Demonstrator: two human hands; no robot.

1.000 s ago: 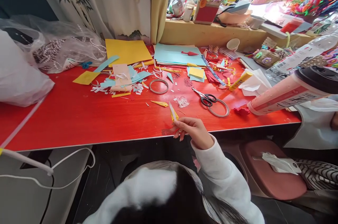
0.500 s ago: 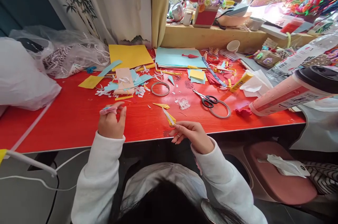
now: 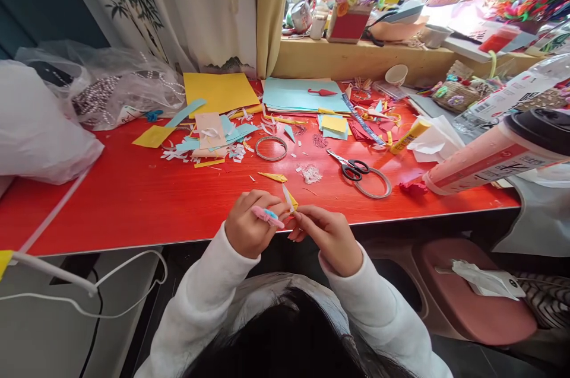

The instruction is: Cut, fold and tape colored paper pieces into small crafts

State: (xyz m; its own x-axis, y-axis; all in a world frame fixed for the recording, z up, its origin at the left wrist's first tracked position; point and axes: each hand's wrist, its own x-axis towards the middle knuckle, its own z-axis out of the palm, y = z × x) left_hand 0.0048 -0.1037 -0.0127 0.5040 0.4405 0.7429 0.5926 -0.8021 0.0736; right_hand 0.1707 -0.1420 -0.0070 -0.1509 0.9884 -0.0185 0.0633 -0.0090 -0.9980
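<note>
Over the table's front edge, a small folded yellow paper piece (image 3: 293, 202) with a white strip and a pointed tip is pinched in my right hand (image 3: 332, 238). My left hand (image 3: 253, 226), with a pink and blue fuzzy ring on a finger, is closed at the piece's left side; its fingertips are partly hidden. A second pointed yellow folded paper (image 3: 273, 177) lies just beyond them on the red table (image 3: 133, 200). Scissors with black handles (image 3: 351, 169) rest to the right, partly over a roll of tape (image 3: 378, 184).
Another tape roll (image 3: 271, 149) lies by a heap of paper scraps (image 3: 227, 139). Yellow sheet (image 3: 218, 92) and blue sheets (image 3: 289, 96) are at the back. A glue stick (image 3: 409, 136) and a pink cup with a black lid (image 3: 485, 158) stand right; a white bag (image 3: 40, 123) sits left.
My left hand has moved right, from the open table at the left to the yellow folded paper, and its fingers have closed there. My right hand keeps its pinch.
</note>
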